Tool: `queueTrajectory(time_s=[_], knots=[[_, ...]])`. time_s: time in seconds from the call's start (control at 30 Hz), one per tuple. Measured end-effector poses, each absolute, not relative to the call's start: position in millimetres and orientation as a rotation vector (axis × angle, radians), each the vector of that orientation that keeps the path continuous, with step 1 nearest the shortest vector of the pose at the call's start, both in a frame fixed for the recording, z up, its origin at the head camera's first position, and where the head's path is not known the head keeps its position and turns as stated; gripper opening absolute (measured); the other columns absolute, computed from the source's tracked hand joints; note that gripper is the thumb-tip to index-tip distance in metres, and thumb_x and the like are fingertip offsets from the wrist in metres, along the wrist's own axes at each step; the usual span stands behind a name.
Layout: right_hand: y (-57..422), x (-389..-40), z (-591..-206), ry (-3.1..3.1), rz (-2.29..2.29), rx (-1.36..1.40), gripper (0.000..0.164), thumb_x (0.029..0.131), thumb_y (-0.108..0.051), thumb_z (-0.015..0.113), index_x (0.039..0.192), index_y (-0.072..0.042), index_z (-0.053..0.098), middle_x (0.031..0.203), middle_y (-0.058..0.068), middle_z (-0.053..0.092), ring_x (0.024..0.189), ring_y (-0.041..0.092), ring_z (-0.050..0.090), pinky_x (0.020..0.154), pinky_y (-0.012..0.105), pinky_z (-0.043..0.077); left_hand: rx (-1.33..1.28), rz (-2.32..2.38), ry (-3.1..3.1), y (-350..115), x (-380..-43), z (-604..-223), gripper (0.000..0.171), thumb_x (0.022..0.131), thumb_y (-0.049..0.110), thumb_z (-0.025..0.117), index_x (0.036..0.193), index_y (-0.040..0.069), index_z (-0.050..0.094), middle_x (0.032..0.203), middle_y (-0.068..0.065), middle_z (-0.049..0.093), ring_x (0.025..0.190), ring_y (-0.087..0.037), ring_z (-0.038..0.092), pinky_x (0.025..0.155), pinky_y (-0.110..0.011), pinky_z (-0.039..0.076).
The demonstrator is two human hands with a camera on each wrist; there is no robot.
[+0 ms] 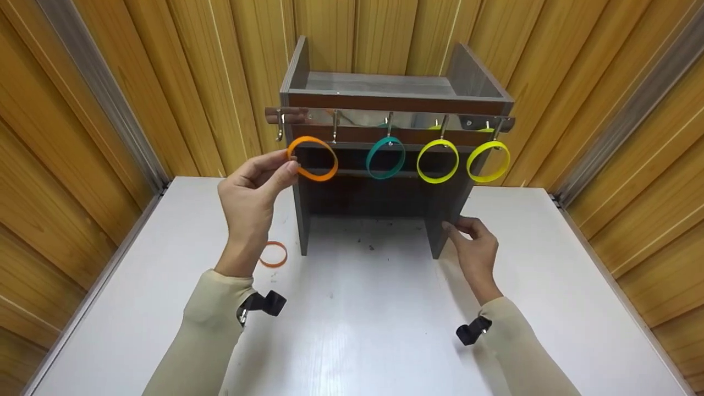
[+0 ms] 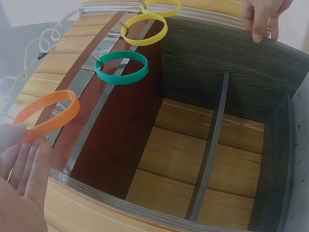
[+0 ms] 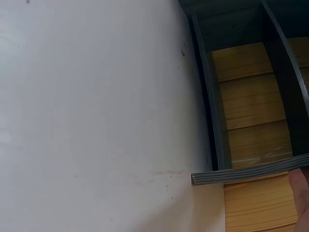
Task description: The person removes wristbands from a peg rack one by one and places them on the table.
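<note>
Orange ring (image 2: 57,122) is pinched by the left grip (image 1: 247,193) near hooks (image 1: 335,126).

Beyond the right hand (image 1: 476,247) stand wood-grain panels (image 1: 379,33); a white table (image 1: 352,341) lies below it, a grey post (image 1: 632,122) rightward.

Thin orange ring (image 2: 63,117) — held up, roughly upright — in front of the standing gray rack (image 1: 448,204).
</note>
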State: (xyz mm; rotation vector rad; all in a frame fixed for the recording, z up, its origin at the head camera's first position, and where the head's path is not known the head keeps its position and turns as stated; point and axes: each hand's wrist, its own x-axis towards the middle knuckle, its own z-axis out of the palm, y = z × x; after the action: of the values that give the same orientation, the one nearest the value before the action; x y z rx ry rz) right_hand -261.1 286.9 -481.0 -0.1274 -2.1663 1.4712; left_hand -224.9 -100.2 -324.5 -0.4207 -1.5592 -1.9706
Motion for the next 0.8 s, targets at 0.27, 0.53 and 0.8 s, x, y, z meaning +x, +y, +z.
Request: queueTrajectory(time_s=[0.27, 0.53, 0.8], knots=[[289.1, -261.0, -480.6, -2.191, 1.450, -0.142, 0.024, 0.095, -0.014, 0.083, 0.113, -0.002, 0.075, 0.108, 0.011, 0.076, 0.102, 0.010, 0.069, 0.089, 0.019, 0.054, -0.391, -1.970, -1.563, -105.5, -223.1, -327.0, 0.022, 0.090, -0.002, 0.084, 0.111, -0.002, 0.079, 0.104, -0.018, 0.078, 0.091, -0.028, 0.078, 0.086, -0.040, 0.065], [289.3, -261.9, -483.1, -2.185, 1.431, -0.120, 0.022, 0.095, -0.012, 0.083, 0.113, -0.002, 0.075, 0.106, 0.009, 0.076, 0.102, 0.011, 0.070, 0.087, 0.018, 0.055, -0.361, -1.972, -1.557, -111.3, -222.5, -330.2, 0.022, 0.089, -0.003, 0.084, 0.111, -0.004, 0.079, 0.104, -0.018, 0.078, 0.090, -0.027, 0.078, 0.086, -0.038, 0.065], [290.7, -262.3, -484.9, -2.175, 1.427, -0.091, 0.021, 0.094, -0.011, 0.083, 0.112, -0.002, 0.075, 0.105, 0.009, 0.077, 0.101, 0.011, 0.071, 0.094, 0.031, 0.056, -0.278, -1.934, -1.595, -120.9, -223.1, -340.0, 0.024, 0.090, 0.000, 0.085, 0.113, -0.005, 0.078, 0.105, -0.017, 0.077, 0.089, -0.026, 0.078, 0.085, -0.037, 0.065]])
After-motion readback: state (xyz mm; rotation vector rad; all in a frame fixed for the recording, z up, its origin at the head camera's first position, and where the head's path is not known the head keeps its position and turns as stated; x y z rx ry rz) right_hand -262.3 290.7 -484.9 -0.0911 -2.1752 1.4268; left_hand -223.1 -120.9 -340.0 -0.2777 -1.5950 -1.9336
